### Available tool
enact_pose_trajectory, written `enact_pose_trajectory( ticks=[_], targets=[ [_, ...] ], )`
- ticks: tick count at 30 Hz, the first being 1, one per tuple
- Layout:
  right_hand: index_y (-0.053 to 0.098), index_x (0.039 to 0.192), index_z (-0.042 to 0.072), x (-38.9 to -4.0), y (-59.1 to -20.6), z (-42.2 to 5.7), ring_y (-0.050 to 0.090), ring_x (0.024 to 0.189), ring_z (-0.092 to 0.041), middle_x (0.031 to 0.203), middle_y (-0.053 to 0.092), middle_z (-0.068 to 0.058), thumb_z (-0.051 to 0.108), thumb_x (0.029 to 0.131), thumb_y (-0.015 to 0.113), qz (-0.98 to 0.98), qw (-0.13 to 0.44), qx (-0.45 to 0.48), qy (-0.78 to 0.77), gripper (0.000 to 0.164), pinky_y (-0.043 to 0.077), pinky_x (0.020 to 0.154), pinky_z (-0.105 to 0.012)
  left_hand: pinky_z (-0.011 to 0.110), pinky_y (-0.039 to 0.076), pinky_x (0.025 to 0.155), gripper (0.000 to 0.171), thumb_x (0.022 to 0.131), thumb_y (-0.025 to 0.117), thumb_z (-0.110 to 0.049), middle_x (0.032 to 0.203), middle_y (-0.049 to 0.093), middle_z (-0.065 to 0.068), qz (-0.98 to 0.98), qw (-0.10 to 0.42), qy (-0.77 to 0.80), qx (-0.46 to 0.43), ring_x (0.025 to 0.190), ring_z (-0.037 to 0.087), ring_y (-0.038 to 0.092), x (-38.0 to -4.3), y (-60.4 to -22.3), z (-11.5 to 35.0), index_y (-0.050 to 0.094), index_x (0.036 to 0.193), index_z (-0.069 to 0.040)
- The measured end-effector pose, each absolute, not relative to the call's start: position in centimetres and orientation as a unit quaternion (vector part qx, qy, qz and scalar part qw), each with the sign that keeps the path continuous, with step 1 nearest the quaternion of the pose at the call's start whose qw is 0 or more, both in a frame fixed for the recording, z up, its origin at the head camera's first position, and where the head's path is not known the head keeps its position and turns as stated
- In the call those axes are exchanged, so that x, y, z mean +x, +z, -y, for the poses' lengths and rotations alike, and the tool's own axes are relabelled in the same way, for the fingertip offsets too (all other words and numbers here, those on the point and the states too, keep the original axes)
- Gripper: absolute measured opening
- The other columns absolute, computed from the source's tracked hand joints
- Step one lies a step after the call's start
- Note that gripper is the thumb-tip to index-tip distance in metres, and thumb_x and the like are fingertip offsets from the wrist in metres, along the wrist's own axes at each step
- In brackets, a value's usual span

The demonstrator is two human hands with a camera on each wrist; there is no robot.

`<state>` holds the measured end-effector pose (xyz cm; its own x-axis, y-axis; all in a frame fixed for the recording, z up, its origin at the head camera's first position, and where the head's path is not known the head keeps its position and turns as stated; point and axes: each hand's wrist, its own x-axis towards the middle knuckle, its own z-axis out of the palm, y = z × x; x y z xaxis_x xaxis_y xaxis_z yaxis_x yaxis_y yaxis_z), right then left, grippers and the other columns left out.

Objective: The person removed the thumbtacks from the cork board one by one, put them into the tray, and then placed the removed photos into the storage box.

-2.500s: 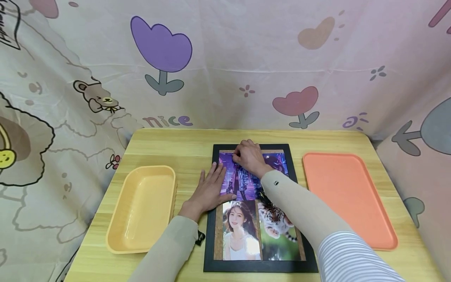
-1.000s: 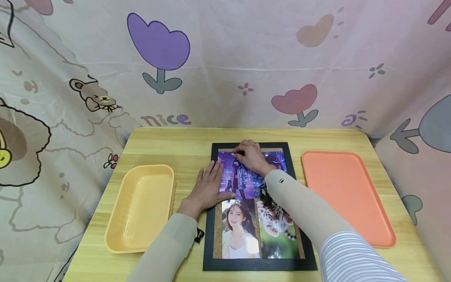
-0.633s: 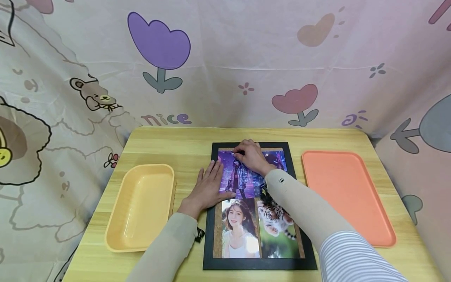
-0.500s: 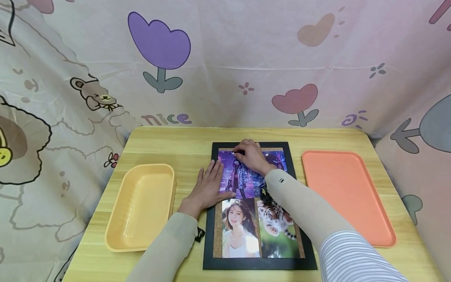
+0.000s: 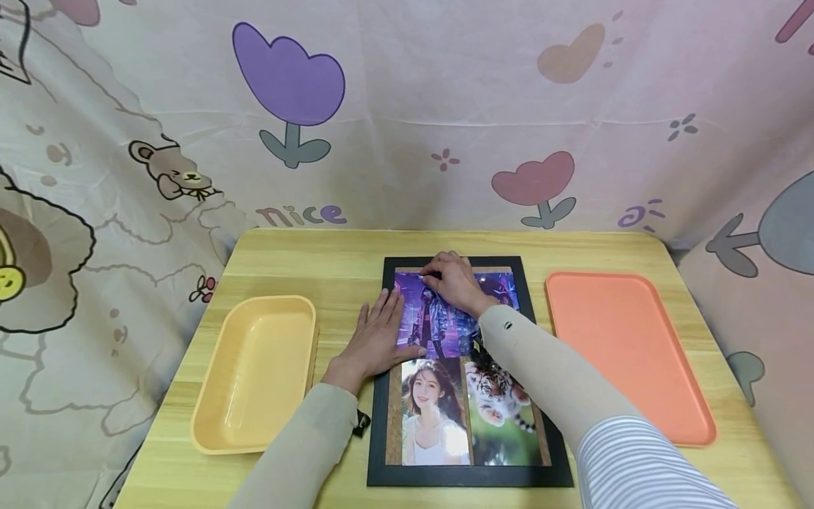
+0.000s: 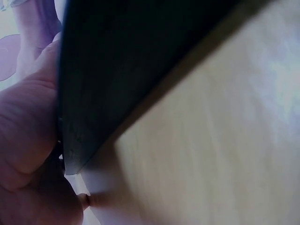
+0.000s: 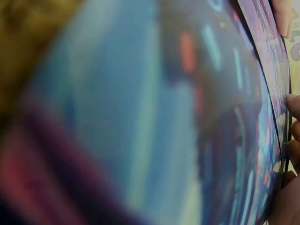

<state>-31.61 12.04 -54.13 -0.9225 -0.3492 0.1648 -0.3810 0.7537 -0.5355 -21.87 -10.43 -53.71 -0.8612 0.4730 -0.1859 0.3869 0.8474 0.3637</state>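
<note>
A black-framed cork board (image 5: 376, 424) lies on the table, holding several photos. My left hand (image 5: 372, 339) rests on its left side, fingers extended, fingertips at the edge of a purple photo (image 5: 426, 325). At that photo's top edge, my right hand (image 5: 453, 279) pinches a small light thing between thumb and forefinger; the fingers mostly hide it. Below are a portrait photo (image 5: 432, 424) and a white tiger photo (image 5: 502, 417), the latter partly under my right sleeve. The left wrist view shows my palm beside the black frame (image 6: 112, 70); the right wrist view shows a photo (image 7: 140, 117) very close.
A yellow rectangular tub (image 5: 254, 375) stands left of the board. To the right lies a flat orange tray (image 5: 629, 353), its near left part close to my right sleeve. Behind the wooden table (image 5: 318, 258) hangs a printed curtain (image 5: 407, 177).
Both hands stay at the same spots on the board. Since the oldest frame, my right thumb and fingertips have shifted only slightly at the purple photo's top edge, and the view has moved a little.
</note>
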Motion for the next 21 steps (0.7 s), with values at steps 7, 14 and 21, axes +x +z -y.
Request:
enact_pose_trajectory(
  ticks=[7,14,21],
  targets=[
    [0.079,0.107,0.013,-31.65,-54.11,-11.75,0.058,0.107,-0.024,0.107,0.069,-0.001,0.028,0.102,0.072,0.948,0.04,0.185,0.256,0.017,0.042,0.095,-0.045,0.062,0.0,0.131,0.116,0.094,0.058,-0.076,0.178,-0.006,0.009,-0.951,0.136,0.156,0.232,0.165,0.029,-0.01,-21.88,-53.73,10.31,0.005,0.169,-0.007],
    [0.079,0.104,0.012,-31.61,-53.89,-11.41,0.058,0.104,-0.024,0.105,0.069,-0.002,0.027,0.102,0.071,0.954,0.041,0.177,0.24,0.018,0.044,0.093,-0.044,0.062,0.003,0.131,0.117,0.093,0.058,-0.078,0.178,-0.005,0.009,-0.953,0.132,0.148,0.23,0.165,0.029,-0.007,-21.8,-53.79,10.32,0.005,0.169,-0.006],
    [0.08,0.103,0.012,-31.68,-53.69,-11.13,0.059,0.103,-0.024,0.103,0.069,-0.002,0.029,0.101,0.072,0.956,0.043,0.176,0.231,0.018,0.045,0.09,-0.044,0.063,0.004,0.131,0.117,0.093,0.058,-0.078,0.178,-0.005,0.01,-0.954,0.126,0.145,0.228,0.165,0.03,-0.007,-21.75,-53.55,10.36,0.007,0.169,-0.005]
  ],
)
